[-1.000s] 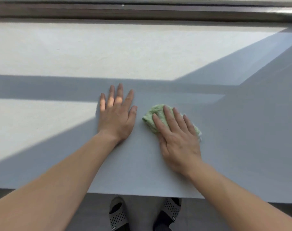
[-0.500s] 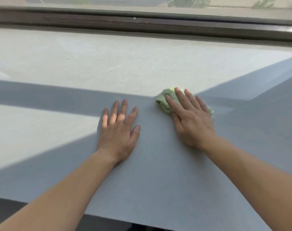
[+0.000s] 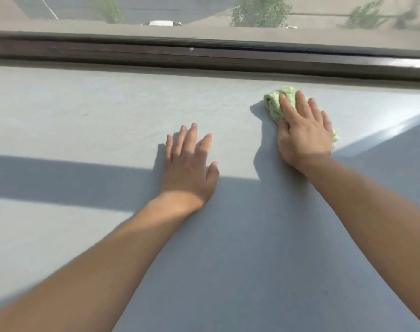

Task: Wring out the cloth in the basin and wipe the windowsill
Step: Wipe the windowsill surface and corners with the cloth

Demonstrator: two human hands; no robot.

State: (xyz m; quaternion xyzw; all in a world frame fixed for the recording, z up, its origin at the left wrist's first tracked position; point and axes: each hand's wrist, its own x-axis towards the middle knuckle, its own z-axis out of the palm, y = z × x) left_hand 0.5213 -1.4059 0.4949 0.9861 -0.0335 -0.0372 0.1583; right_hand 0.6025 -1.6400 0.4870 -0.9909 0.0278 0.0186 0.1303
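A crumpled light green cloth lies on the wide pale grey windowsill, close to the dark window frame. My right hand presses flat on top of the cloth, fingers spread over it, so most of the cloth is hidden beneath the palm. My left hand rests flat on the sill to the left and nearer to me, fingers apart, holding nothing. No basin is in view.
A dark brown window frame runs across the back of the sill, with glass above it showing trees and a street below. Bands of sunlight and shadow cross the sill.
My right hand has pushed the cloth away from me and to the right, from mid-sill up near the window frame. The left hand stays planted. The view has tilted upward.
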